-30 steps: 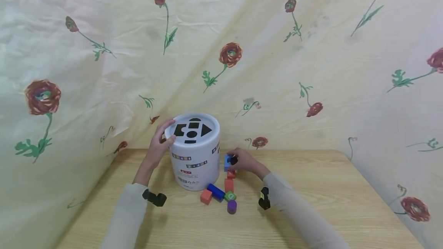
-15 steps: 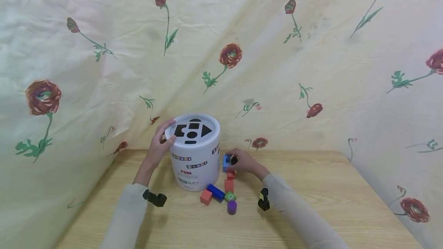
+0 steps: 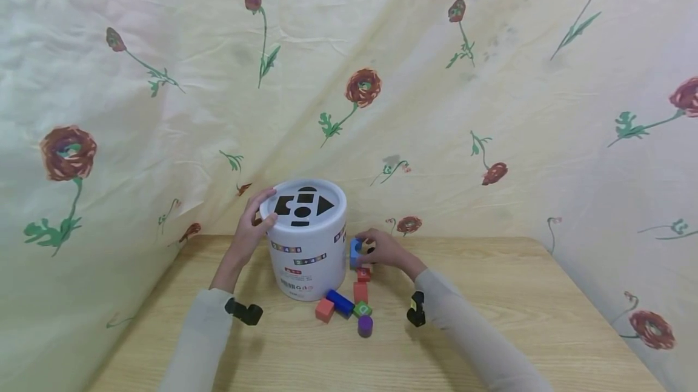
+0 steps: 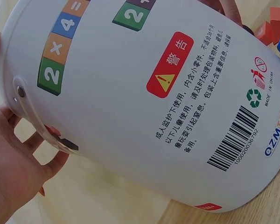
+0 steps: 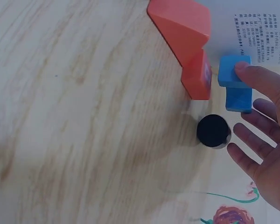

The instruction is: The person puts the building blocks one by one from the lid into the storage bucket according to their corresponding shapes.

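While the left hand [image 3: 249,228] grips the white bucket [image 3: 308,243] near lower centre, the blue block [image 5: 233,81] pinched by the right hand [image 3: 387,249] has edged leftward, suggesting a settling grasp.

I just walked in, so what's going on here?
A person's left hand rests on a white cylindrical bucket with shaped cutouts in its top, while the right hand pinches a light blue notched block beside it, outside the bucket. Nearby on the wood-grained table are red blocks, a dark blue cylinder, a green block, a purple cylinder and a black cylinder.
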Demonstrator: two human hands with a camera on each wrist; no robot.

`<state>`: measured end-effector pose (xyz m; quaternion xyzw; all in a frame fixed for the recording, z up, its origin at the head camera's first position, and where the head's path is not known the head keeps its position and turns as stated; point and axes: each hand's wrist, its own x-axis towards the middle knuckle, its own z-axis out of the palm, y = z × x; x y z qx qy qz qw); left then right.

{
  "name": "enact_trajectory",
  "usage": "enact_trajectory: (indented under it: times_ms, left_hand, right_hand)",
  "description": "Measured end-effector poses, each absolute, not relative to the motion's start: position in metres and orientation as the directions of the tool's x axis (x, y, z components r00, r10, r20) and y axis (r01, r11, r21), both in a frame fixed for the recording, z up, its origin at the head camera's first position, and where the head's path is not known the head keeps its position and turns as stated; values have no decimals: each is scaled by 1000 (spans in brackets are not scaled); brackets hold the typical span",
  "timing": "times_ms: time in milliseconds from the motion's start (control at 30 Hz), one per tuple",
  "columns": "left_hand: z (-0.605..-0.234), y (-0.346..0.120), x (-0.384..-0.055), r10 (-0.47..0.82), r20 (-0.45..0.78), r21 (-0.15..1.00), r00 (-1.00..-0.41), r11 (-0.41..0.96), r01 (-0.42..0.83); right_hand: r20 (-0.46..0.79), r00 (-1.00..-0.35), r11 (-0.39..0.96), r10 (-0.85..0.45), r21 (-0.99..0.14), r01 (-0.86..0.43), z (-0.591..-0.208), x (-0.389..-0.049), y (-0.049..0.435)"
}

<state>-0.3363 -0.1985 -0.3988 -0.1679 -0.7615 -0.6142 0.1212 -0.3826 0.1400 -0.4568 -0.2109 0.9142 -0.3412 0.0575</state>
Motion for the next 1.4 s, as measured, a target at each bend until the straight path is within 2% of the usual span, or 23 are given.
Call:
enact_trajectory:
  times_ms: [167,767,1000,1400]
  left_hand:
    - [-399,-198,-336,107,391,895,-914,188,405]
    - [-399,-197,-335,100,384,896,-918,201,397]
    - [-397,-196,-333,95,379,900,-920,195,391]
    - [-397,-196,-333,96,376,900,-922,199,388]
  right_hand:
    - [66,-883,669,-464,-628,-398,-450,-382,145]
    - [70,-893,676,-444,-628,-385,-433,-379,156]
    - [116,-868,647,-483,-621,-443,-409,-375,161]
    - [155,-862,636,-483,-613,-468,-366,-372,177]
